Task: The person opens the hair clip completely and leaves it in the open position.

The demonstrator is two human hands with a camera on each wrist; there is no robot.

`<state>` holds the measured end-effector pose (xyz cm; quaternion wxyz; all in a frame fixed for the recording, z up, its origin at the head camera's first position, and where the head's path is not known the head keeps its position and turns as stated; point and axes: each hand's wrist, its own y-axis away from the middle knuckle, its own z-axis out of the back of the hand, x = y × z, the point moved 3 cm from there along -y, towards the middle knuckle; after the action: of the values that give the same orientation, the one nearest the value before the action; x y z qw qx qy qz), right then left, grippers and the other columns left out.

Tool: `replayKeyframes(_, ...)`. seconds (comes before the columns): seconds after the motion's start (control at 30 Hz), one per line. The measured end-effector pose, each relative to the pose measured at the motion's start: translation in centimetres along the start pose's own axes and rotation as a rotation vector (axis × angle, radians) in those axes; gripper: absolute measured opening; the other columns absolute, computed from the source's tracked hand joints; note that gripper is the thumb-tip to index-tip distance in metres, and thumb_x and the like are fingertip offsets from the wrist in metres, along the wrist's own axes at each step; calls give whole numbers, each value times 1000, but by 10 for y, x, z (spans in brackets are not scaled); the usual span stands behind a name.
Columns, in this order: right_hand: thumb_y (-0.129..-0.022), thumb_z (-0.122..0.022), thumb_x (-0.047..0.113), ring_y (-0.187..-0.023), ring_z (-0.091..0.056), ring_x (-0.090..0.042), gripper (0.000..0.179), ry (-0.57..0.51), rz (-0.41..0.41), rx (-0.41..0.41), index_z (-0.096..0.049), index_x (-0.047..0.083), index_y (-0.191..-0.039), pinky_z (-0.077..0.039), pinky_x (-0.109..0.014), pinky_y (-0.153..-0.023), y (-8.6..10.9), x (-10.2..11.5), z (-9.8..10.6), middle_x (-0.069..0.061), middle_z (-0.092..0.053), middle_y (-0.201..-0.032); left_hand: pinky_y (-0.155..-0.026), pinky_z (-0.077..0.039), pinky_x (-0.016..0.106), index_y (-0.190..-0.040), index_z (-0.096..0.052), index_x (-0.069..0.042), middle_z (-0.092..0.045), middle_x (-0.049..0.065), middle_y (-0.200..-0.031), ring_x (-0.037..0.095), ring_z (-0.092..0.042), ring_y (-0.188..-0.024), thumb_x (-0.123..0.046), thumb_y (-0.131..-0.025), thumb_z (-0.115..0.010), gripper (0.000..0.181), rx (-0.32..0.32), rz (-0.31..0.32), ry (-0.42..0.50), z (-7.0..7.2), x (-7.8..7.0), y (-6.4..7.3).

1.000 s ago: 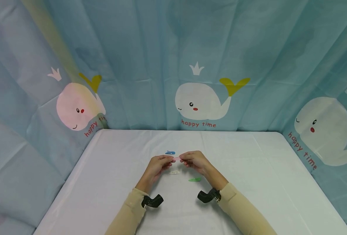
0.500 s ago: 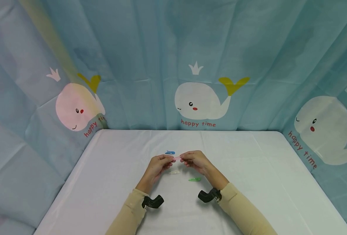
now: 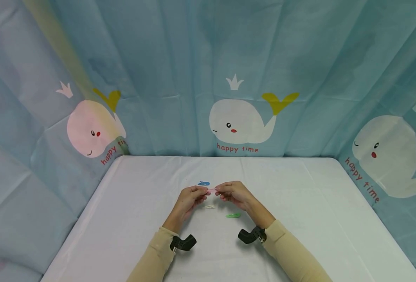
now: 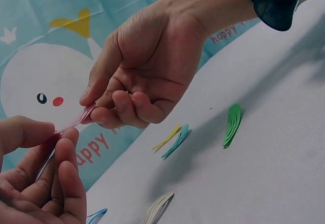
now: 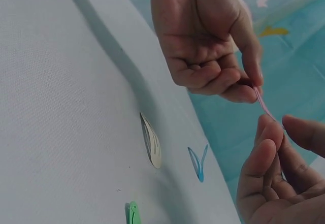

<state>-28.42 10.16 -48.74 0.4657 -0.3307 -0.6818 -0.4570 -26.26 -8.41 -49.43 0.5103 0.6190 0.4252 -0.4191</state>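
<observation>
A pink snap hair clip (image 3: 211, 190) is held stretched between both hands, raised over the table. My left hand (image 3: 189, 199) pinches one end between thumb and forefinger, and my right hand (image 3: 234, 194) pinches the other in the same way. Their other fingers curl loosely below. In the right wrist view the clip is a thin, slightly bent strip, its ends covered by the fingertips. On the cloth around the hands lie a cream hair clip (image 5: 152, 141), a green hair clip (image 3: 233, 215) and a blue hair clip (image 5: 198, 164) spread in a V.
Beyond the cream clip in the left wrist view lie a yellow hair clip (image 4: 166, 138) and a teal hair clip (image 4: 176, 141). A white cloth covers the table (image 3: 123, 219). Behind it hangs a blue curtain (image 3: 172, 78) printed with whales.
</observation>
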Motion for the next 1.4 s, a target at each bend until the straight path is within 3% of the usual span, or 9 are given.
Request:
replayKeyframes(0.33, -93, -61, 9, -62, -58, -7, 30, -27, 1, -19, -63, -12, -115, -50, -21, -61, 1, -1, -1, 1, -71, -78, -72, -52, 22, -115, -65, 7, -73, -2, -87, 8, -63, -75, -12, -93, -64, 30, 10, 15, 20, 0, 1, 0)
replayKeyframes(0.8, -92, -62, 11, -62, -59, -7, 21, -76, -7, -53, -67, -4, -107, -51, -21, -63, 4, 2, -4, 1, -71, -78, -77, -54, 22, -120, -64, 6, -75, 0, -95, 13, -67, -88, -19, -92, -66, 37, 47, 5, 73, 2, 1, 1)
replayKeyframes(1.0, -92, -62, 10, -61, -59, -6, 22, -90, 8, -52, -67, -6, -108, -51, -21, -62, 6, 4, -6, 2, -71, -77, -70, -52, 17, -125, -58, 10, -74, -1, -93, 8, -65, -81, -16, -93, -64, 41, 60, 12, 114, 0, -1, 1)
replayKeyframes(1.4, -93, -61, 9, -64, -59, -6, 19, -140, 21, -52, -67, -4, -105, -52, -19, -62, 7, 3, -7, 1, -71, -77, -69, -51, 16, -129, -53, 12, -73, -2, -90, 6, -62, -77, -14, -95, -62, 45, 77, 36, 219, -1, 0, 1)
